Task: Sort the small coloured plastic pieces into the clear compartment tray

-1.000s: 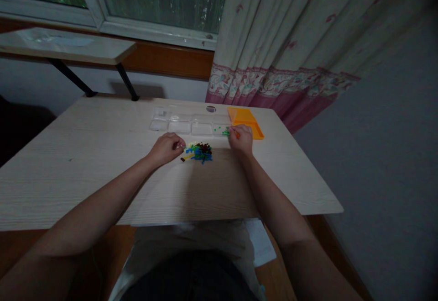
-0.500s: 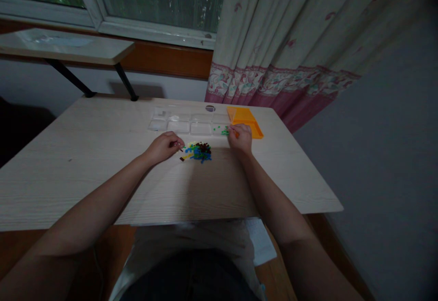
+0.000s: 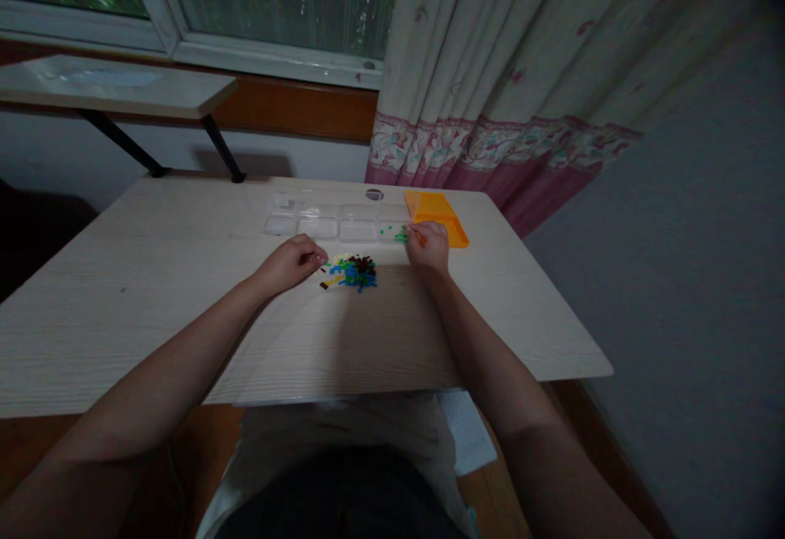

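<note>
A pile of small blue, green, yellow and dark brown toy pieces lies on the table between my hands. My left hand rests at the pile's left side, fingers curled and pinched; what they hold, if anything, is too small to make out. My right hand is closed over the right end of a clear divided plastic box. Small green pieces lie in the compartment by its fingertips. Something orange shows within the right fingers, but I cannot tell its kind.
An orange tray stands just right of the box. Behind the box lies a small dark round object. A raised shelf on black legs is at the back left, and a curtain hangs behind the table.
The whole view has shifted slightly. Both hands keep nearly the same places beside the pile and at the box.
</note>
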A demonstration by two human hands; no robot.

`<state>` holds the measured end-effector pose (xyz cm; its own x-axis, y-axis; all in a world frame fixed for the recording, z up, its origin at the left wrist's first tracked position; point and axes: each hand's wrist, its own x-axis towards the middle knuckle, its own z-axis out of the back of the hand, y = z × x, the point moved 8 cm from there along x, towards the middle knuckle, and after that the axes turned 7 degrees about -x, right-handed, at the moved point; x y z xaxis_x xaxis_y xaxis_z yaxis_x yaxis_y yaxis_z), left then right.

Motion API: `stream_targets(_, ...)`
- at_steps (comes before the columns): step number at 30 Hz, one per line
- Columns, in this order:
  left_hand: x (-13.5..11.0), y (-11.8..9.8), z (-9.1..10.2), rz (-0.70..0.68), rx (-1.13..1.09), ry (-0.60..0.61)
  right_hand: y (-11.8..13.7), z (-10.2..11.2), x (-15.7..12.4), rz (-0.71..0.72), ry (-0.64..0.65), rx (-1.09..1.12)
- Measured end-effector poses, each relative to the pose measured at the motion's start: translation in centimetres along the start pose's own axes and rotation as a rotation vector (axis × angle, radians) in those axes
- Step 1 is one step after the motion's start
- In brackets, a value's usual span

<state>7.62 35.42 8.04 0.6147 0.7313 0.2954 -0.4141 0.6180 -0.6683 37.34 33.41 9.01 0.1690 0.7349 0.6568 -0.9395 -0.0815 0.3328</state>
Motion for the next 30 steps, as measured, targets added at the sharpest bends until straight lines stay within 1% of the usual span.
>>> stream_targets(4, 0.0, -0.3, -0.4, -0.012, 0.012, -0.001, -0.1, -0.2, 0.0, 0.003, 0.014, 0.002)
stream_targets(10, 0.0, -0.3, -0.7, -0.01, 0.038, -0.018, -0.1, -0.3, -0.1, 0.016, 0.009, 0.008)
stream_targets(17, 0.2, -0.2, -1.0, 0.077, 0.073, -0.046, 0.0, -0.2, 0.0, 0.006, 0.027, 0.021)
stream_targets(20, 0.2, -0.3, -1.0, 0.097, 0.086, -0.053, 0.0, -0.1, -0.1, 0.008, 0.016, 0.023)
stream_targets(30, 0.2, -0.2, -1.3, 0.05, 0.157, -0.093, 0.1, 0.0, 0.0, 0.013, 0.019, 0.009)
